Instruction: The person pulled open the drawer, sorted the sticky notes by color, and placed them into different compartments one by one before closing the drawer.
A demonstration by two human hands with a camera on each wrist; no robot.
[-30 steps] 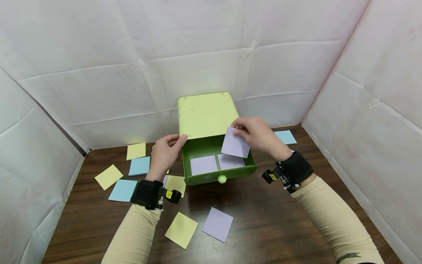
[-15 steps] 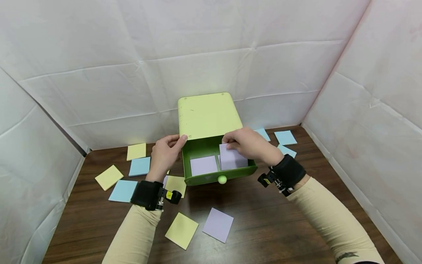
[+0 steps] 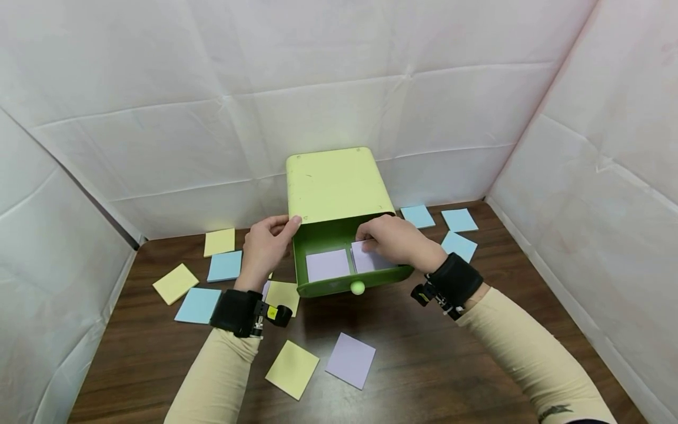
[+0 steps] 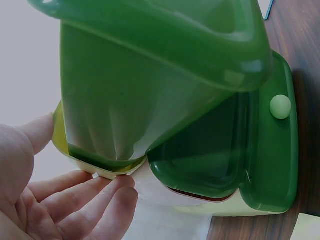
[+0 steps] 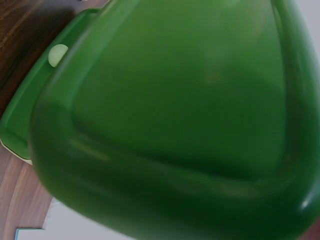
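A light green drawer box point(image 3: 331, 185) stands at the back middle of the dark wooden table, its darker green drawer point(image 3: 328, 287) pulled out. The drawer has two compartments; a purple note point(image 3: 327, 265) lies in the left one. My left hand point(image 3: 267, 244) grips the box's front left corner, thumb on top and fingers point(image 4: 75, 210) along the side. My right hand point(image 3: 394, 238) reaches into the right compartment and holds another purple note point(image 3: 365, 262) low inside it. The right wrist view is filled by the green drawer point(image 5: 175, 110) and its pale knob point(image 5: 57, 55).
Loose notes lie about the table: yellow point(image 3: 175, 284) and blue point(image 3: 198, 306) ones at the left, a yellow one point(image 3: 292, 369) and a purple one point(image 3: 350, 360) in front, three blue ones point(image 3: 458, 219) at the right. White cloth walls close in three sides.
My right hand has come down from above the drawer, lowering the purple note into the right compartment. The left hand has stayed on the box's corner.
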